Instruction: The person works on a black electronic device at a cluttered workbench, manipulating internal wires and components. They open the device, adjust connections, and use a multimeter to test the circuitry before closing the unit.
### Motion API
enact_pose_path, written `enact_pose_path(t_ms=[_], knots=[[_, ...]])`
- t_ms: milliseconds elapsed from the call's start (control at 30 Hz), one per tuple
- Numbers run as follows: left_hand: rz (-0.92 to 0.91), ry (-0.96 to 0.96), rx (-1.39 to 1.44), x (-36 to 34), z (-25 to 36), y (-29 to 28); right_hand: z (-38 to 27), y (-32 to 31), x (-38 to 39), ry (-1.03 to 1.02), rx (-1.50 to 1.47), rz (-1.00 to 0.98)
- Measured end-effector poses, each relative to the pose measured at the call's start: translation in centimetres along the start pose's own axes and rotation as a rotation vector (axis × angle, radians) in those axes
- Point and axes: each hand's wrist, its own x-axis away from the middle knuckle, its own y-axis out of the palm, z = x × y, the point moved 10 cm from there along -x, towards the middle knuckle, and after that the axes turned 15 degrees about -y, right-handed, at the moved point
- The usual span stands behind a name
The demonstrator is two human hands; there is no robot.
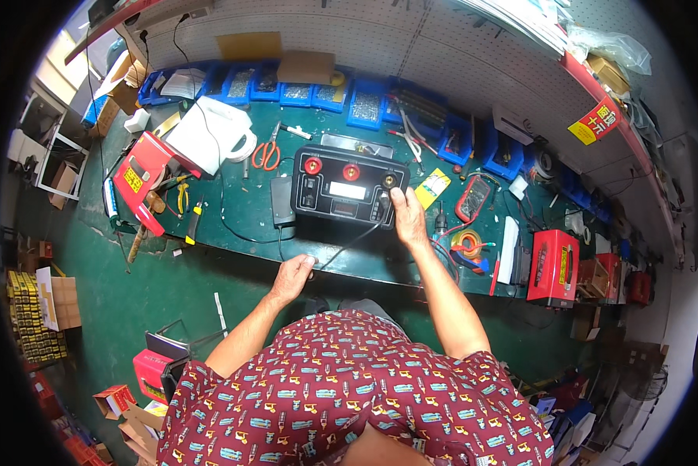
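Observation:
A black rectangular device [341, 184] with red and brass-coloured terminals and a small display sits on the green bench, its panel facing up toward me. My right hand [407, 217] grips its right edge, thumb on the front face. A dark cable [347, 245] runs from the device down to my left hand [290, 279], which is closed on it at the bench's front edge. A black power adapter [283, 206] lies just left of the device, and a yellow card [432, 189] is at its right.
Blue parts bins [364, 105] line the bench's back. A white jug [213, 136], orange scissors [266, 154], a red open case [143, 179] and cutter [193, 227] lie left. A red multimeter [471, 199] and red machine [552, 264] are right. Boxes [60, 299] stand on the floor.

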Motion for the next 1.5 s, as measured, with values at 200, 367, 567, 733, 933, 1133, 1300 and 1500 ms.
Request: enact_pose_path(t_ms=[200, 367, 567, 733, 933, 1133, 1300, 1500], knots=[[0.041, -0.212, 0.739, -1.5, -2.9, -1.3, -0.4, 1.1, 5.6, -0.064, 0.076, -0.044], [-0.032, -0.338, 1.01, -1.8, -4.3, -0.3, 1.6, 2.9, 11.2, 0.002, -0.064, -0.173], [-0.078, -0.502, 1.051, -2.1, -9.6, 1.9, 3.8, 4.7, 16.4, -0.04, 0.047, -0.372], [-0.048, -0.57, 1.107, -2.1, -9.3, 2.7, 4.9, 5.4, 18.3, 0.045, 0.031, -0.476], [-0.016, -0.584, 1.132, -2.1, -10.3, 2.7, 5.2, 6.1, 18.5, 0.139, -0.078, -0.509], [0.023, -0.587, 1.141, -2.0, -9.5, 3.0, 5.6, 6.0, 18.7, 0.214, -0.233, -0.492], [0.046, -0.6, 1.216, -1.6, -10.3, 3.8, 5.8, 6.0, 19.1, 0.068, -0.093, -0.47], [-0.036, -0.615, 0.843, -0.2, -14.9, 8.2, 6.8, 6.0, 20.0, 0.215, -0.23, -0.391]])
